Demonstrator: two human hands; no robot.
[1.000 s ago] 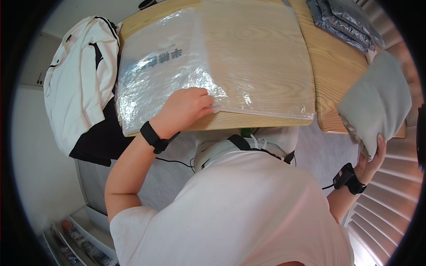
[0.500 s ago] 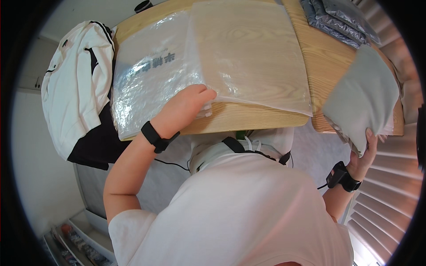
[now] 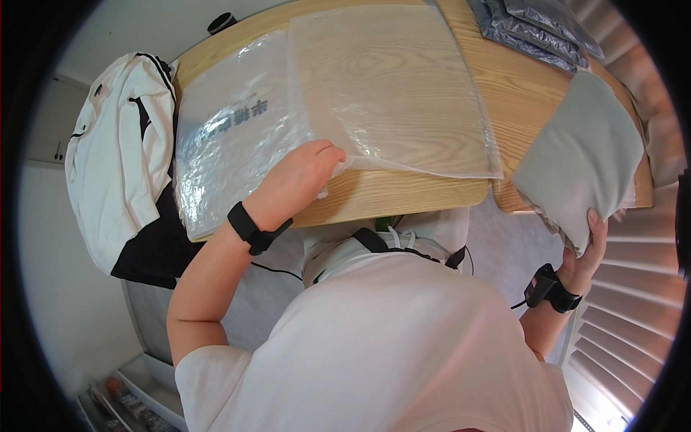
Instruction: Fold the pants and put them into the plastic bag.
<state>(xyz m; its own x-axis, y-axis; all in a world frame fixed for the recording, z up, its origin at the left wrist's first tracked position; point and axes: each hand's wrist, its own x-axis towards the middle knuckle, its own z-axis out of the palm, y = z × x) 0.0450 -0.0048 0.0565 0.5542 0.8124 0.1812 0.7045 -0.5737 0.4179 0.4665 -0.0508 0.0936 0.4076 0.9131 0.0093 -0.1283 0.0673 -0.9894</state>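
Observation:
My left hand (image 3: 301, 173) is closed on the near corner of a clear plastic bag (image 3: 389, 86), which lies flat across the wooden table. Under and left of it spreads a shinier stack of plastic bags (image 3: 223, 151) with dark print. At the right, my right hand (image 3: 586, 241) grips the lower edge of a folded grey garment (image 3: 586, 144), thumb on top and the other fingers hidden beneath. The garment rests partly on the right-hand table and overhangs its near edge. Each wrist wears a black band.
A white hooded garment (image 3: 115, 144) with black parts hangs over the table's left side. Packed dark garments in plastic (image 3: 533, 29) are piled at the far right. A black cup-like object (image 3: 222, 23) stands at the back. Pleated curtain (image 3: 633, 288) runs along the right, and bins (image 3: 144, 381) sit lower left.
The view has shifted slightly. My left hand still holds the bag's corner, whose near edge now looks a little lifted. My right hand keeps its hold on the grey garment.

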